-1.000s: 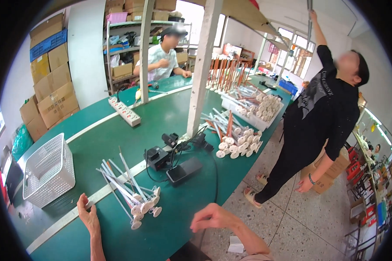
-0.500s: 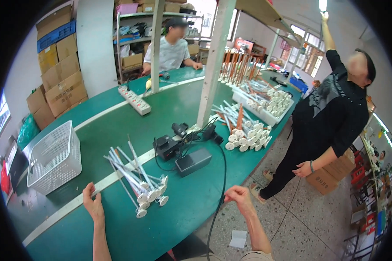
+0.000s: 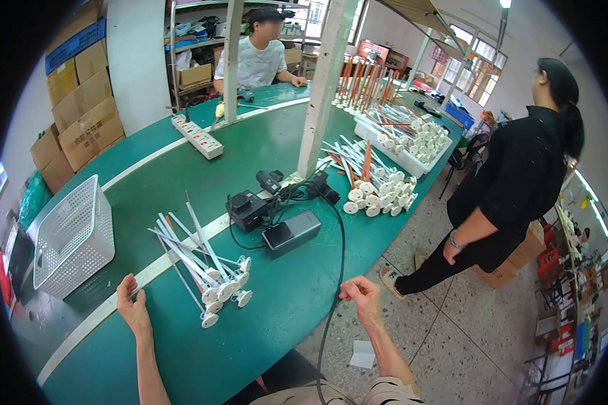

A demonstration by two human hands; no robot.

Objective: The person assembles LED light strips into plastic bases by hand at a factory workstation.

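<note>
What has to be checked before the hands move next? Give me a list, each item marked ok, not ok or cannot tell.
1. Left hand free: ok; it is open, with nothing in it.
2. Right hand free: cannot tell; its fingers are curled close to the black cable.
3. Rods with round white ends lined up: not ok; the pile by the left hand is fanned out, some rods crossing.
4. White basket upright: ok; it stands on the table beyond the left hand.
5. Person in black out of the hands' way: ok; they stand on the floor, apart from both hands.
</note>
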